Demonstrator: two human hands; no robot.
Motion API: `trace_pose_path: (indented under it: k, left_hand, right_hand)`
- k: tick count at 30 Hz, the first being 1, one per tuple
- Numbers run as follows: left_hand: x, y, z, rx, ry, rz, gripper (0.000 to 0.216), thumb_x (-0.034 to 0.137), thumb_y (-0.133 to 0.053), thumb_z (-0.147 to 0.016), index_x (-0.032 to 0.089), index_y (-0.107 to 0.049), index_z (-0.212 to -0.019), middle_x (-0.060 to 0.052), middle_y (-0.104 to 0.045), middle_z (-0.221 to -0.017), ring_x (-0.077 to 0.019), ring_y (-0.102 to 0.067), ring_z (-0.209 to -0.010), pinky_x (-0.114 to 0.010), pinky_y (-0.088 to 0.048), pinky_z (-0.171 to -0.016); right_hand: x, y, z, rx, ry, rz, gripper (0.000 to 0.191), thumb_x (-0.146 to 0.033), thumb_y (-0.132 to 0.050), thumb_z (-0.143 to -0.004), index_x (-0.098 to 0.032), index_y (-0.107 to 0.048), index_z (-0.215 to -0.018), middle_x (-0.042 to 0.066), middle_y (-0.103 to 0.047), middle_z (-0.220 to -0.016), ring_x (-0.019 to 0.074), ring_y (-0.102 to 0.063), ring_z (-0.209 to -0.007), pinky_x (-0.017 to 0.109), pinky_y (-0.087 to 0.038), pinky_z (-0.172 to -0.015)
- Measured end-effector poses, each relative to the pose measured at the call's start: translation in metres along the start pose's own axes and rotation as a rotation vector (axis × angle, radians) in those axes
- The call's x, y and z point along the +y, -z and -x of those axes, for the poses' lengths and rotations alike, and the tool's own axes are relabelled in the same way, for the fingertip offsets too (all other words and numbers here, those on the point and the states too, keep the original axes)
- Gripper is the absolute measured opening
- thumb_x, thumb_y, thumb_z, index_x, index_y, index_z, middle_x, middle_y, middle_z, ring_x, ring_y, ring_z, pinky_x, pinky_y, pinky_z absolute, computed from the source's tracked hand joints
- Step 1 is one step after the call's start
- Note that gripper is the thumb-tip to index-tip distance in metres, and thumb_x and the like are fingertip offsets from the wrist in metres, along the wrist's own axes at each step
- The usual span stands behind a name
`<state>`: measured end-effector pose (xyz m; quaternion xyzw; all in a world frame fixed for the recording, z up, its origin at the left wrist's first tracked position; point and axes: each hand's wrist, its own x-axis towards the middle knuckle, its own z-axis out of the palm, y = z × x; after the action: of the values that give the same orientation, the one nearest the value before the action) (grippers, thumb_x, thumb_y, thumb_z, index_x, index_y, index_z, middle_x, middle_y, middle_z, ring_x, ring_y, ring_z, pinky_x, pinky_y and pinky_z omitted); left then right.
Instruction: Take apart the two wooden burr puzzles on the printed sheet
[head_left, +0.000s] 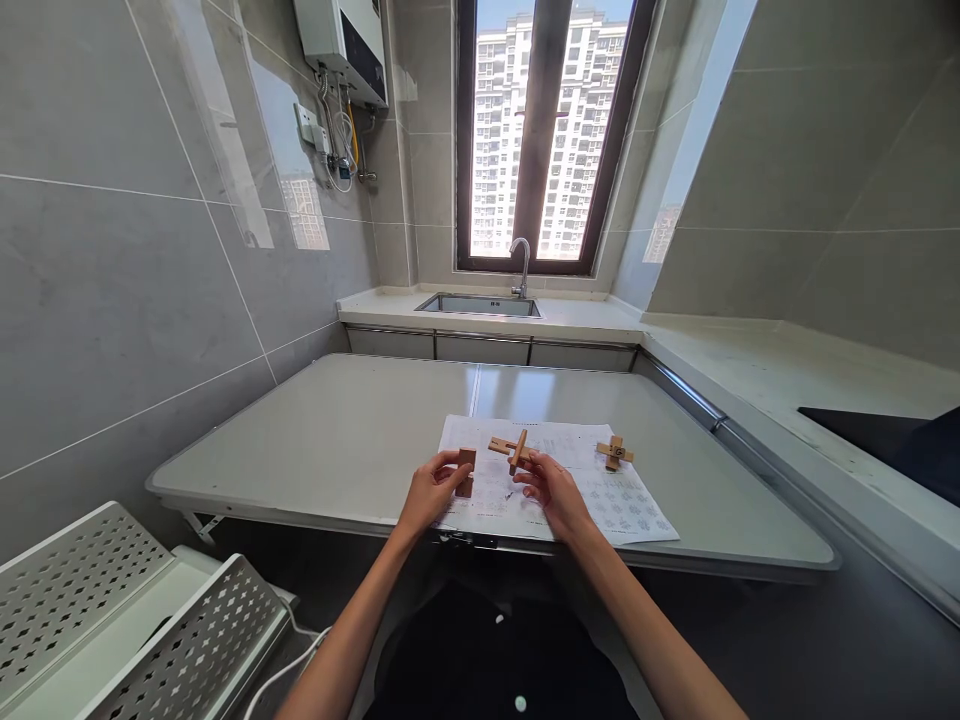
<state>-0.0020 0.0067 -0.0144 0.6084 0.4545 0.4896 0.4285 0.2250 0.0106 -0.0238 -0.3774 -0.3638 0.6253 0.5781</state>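
Observation:
My left hand (431, 490) grips a short wooden block (467, 471), held upright over the near edge of a printed paper sheet (600, 495). My right hand (551, 485) holds crossed wooden puzzle pieces (513, 449) by its fingertips, just right of the block. The two hands are a short gap apart. A second assembled wooden cross piece (615, 453) lies on the sheet to the right, untouched. The sheet lies on a grey folding table (337, 440).
A steel sink (480, 305) with a tap (521, 262) sits under the window at the back. A counter runs along the right with a black hob (892, 440). White perforated metal shelves (127, 610) stand at the lower left. A water heater (341, 40) hangs on the left wall.

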Motion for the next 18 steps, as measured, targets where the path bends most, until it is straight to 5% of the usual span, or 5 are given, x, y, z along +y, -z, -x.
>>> trace_pose_path:
  k: [11, 18]
  left_hand:
    - [-0.004, -0.001, -0.005, 0.108, -0.094, -0.321, 0.048, 0.047, -0.059, -0.093, 0.022, -0.056, -0.133, -0.006, -0.078, -0.099, -0.0241, -0.073, -0.095, -0.038, -0.053, -0.09]
    - [-0.023, -0.005, -0.012, 0.208, -0.221, -0.605, 0.037, 0.037, -0.058, -0.092, 0.021, -0.068, -0.124, -0.008, -0.074, -0.098, -0.0271, -0.065, -0.097, -0.042, -0.051, -0.09]
  right_hand:
    - [0.005, 0.016, 0.013, 0.004, 0.214, 0.238, 0.041, -0.06, -0.068, -0.083, -0.023, -0.055, -0.074, 0.002, -0.065, -0.075, 0.0173, -0.061, -0.065, 0.028, -0.044, -0.051]
    - [0.006, 0.015, 0.015, -0.078, 0.238, 0.377, 0.048, -0.066, -0.063, -0.085, -0.023, -0.051, -0.071, 0.001, -0.064, -0.067, 0.0159, -0.057, -0.059, 0.028, -0.043, -0.052]
